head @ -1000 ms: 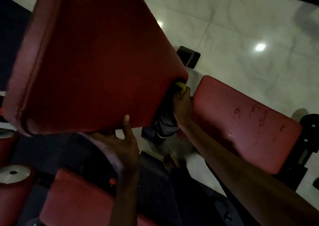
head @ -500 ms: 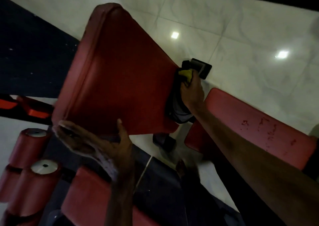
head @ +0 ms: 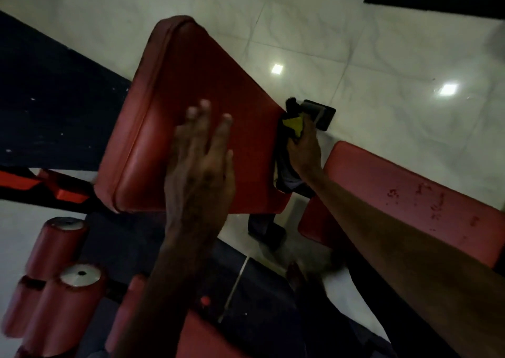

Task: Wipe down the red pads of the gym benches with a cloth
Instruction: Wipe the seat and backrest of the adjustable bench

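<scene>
A large red bench pad [head: 169,90] tilts across the middle of the view. My left hand [head: 200,161] lies flat on its face, fingers straight. At the pad's right edge my right hand [head: 303,147] grips a dark cloth with a yellow patch [head: 293,124], and the cloth hangs down along that edge. A second red pad [head: 410,193] with worn spots lies to the right, under my right forearm. A third red pad [head: 207,338] shows at the bottom.
Red foam rollers with metal end caps [head: 62,297] stand at lower left. A black bench foot [head: 322,116] rests on the white tiled floor [head: 382,57]. Dark mats [head: 54,112] lie at left and at top right. Black frame parts run under the pads.
My left hand rose from below the pad's lower edge onto its face, flat. My right hand stays at the right edge with the cloth. The view pulled back.
</scene>
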